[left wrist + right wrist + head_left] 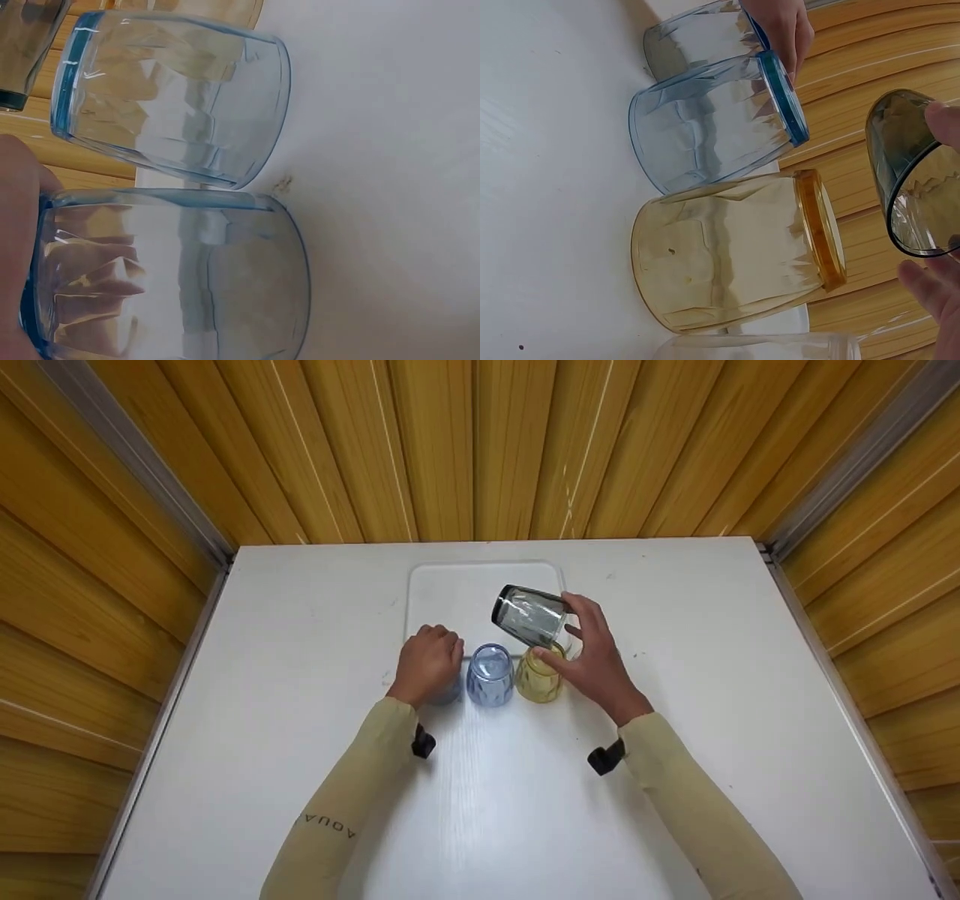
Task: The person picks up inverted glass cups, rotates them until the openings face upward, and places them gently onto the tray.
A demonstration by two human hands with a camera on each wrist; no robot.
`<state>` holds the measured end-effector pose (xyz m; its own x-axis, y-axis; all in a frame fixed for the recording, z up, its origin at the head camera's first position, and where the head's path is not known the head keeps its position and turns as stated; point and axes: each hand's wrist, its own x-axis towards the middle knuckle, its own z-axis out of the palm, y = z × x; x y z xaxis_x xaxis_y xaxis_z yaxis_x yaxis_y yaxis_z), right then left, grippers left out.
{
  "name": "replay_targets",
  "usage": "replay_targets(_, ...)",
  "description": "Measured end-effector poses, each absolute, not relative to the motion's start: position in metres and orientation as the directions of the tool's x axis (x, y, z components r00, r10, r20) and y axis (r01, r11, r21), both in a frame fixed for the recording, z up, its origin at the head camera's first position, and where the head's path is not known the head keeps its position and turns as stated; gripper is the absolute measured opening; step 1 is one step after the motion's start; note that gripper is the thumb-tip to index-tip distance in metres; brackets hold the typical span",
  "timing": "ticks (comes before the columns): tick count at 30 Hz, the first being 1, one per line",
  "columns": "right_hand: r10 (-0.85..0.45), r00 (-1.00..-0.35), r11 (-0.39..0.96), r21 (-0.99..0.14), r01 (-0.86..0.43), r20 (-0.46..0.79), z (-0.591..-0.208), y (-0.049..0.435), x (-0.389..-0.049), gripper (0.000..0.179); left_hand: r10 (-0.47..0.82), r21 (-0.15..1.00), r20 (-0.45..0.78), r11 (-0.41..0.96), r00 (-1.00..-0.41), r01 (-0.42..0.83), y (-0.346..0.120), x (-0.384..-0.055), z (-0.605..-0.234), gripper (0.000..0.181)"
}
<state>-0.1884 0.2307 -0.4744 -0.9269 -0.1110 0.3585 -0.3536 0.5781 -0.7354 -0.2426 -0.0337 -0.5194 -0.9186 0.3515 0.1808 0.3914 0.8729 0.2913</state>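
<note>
Several faceted glasses stand upside down in a row on the table. My left hand (427,661) grips the base of the leftmost pale blue glass (157,277) from above. Beside it stands another blue glass (491,679), then a yellow glass (538,681). Above the yellow one, my right hand (598,667) holds a smoky grey glass (531,616) between thumb and fingers. That grey glass is tilted on its side, its dark base toward the left and its mouth toward my palm. At the bottom of the right wrist view, part of a clear glass (761,348) shows next to the yellow one.
A white rectangular tray (450,585) lies flat behind the row of glasses. The white table (300,607) ends at wooden panel walls (472,450) at the back and on both sides.
</note>
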Motion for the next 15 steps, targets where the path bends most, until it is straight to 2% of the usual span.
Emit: replay_targets(15, -0.083, -0.937, 0.621, -0.718, -0.314, 0.339, -0.473, 0.242, -0.188, 0.087, 0.38, 0.259, 0.208, 0.867, -0.901, 0.425, -0.026, -0.242, -0.513, 0.036)
